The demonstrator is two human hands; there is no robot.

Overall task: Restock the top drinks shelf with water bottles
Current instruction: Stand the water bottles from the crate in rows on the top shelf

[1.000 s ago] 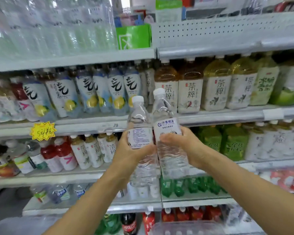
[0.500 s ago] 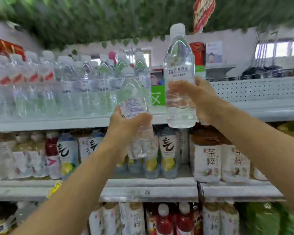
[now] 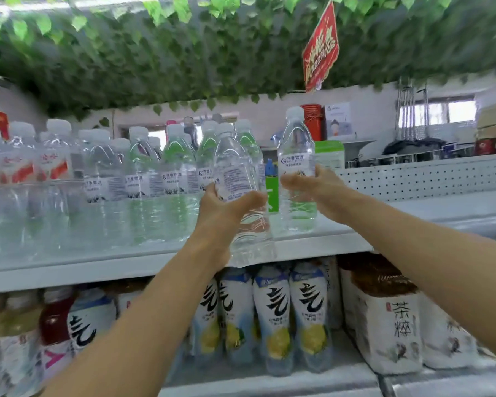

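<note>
While both arms reach up toward the top shelf (image 3: 341, 239), each hand has a clear water bottle in its grasp: the left hand (image 3: 226, 209) has its fingers and thumb curled round the middle of one bottle (image 3: 241, 196), which leans slightly and hangs in front of the shelf's front edge, its base lower than the shelf surface and just before the row already stocked there; the right hand (image 3: 312, 187) wraps round the waist of a second bottle (image 3: 296, 173), which is upright, with its base at or just above the bare stretch of shelf to the right of the stocked row, though contact cannot be told. That row of white-capped water bottles (image 3: 143, 181) fills the shelf to the left. Below, another shelf carries lemon-labelled drinks (image 3: 272, 316) and tea bottles (image 3: 395, 319). Green leaves (image 3: 184, 53) cover the ceiling, with a red sign (image 3: 321, 50) hanging among them
</note>
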